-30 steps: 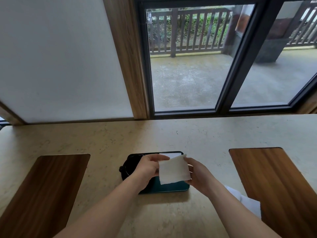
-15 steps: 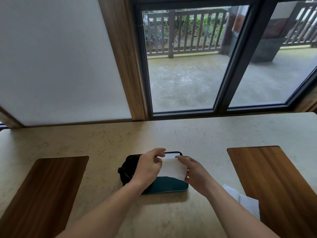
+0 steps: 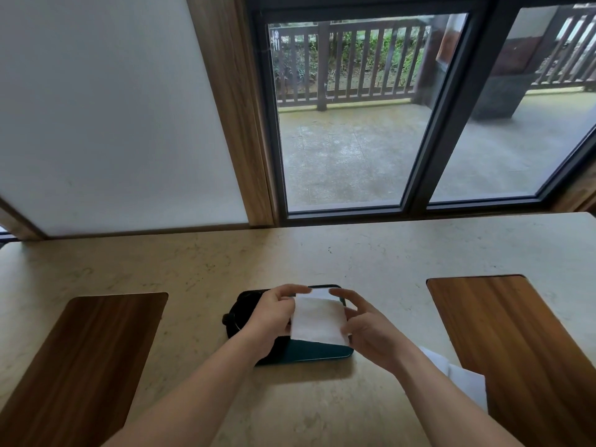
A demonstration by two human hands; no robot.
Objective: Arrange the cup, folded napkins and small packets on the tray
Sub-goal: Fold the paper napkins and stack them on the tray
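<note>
A dark teal tray (image 3: pixel 317 353) lies on the stone table in front of me. A white folded napkin (image 3: pixel 317 321) rests flat on its right half. My left hand (image 3: pixel 272 317) touches the napkin's left edge with its fingertips and hides the tray's left part, where a dark round cup (image 3: pixel 233 319) partly shows. My right hand (image 3: pixel 366 327) sits against the napkin's right edge, fingers spread. A second white edge (image 3: pixel 317 291) shows beyond the napkin at the tray's far side. No small packets are visible.
More white napkins (image 3: pixel 464 380) lie on the table by my right forearm. Two brown wooden inlays (image 3: pixel 80 356) (image 3: pixel 516 343) flank the tray. A wall and a glass door to a terrace stand behind the table's far edge.
The napkin, held up between both hands a second ago, has come down flat onto the tray. My fingers have loosened along its edges.
</note>
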